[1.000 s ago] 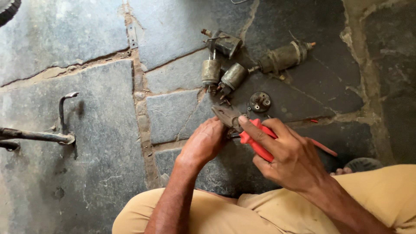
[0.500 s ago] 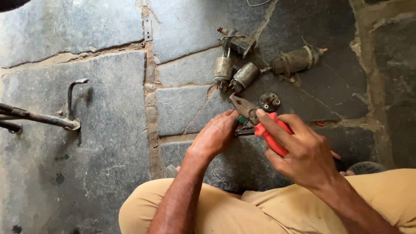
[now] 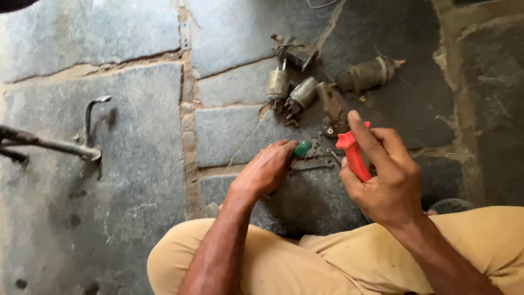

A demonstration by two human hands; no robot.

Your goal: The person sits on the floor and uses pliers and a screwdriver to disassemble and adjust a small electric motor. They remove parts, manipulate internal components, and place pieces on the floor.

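You've got no packages, labels, signs or screens in view here.

Grey stone-slab floor (image 3: pixel 109 207), sandy joints

Pliers (image 3: pixel 349 136) in right hand (image 3: pixel 382 175), motor parts (image 3: pixel 303 93) behind (on floor); bent rod (image 3: pixel 49 145) far left.

Grey stone floor (image 3: pixel 109 218) carries rusty motor parts (image 3: pixel 295 87) and a bent rod (image 3: pixel 49 145).
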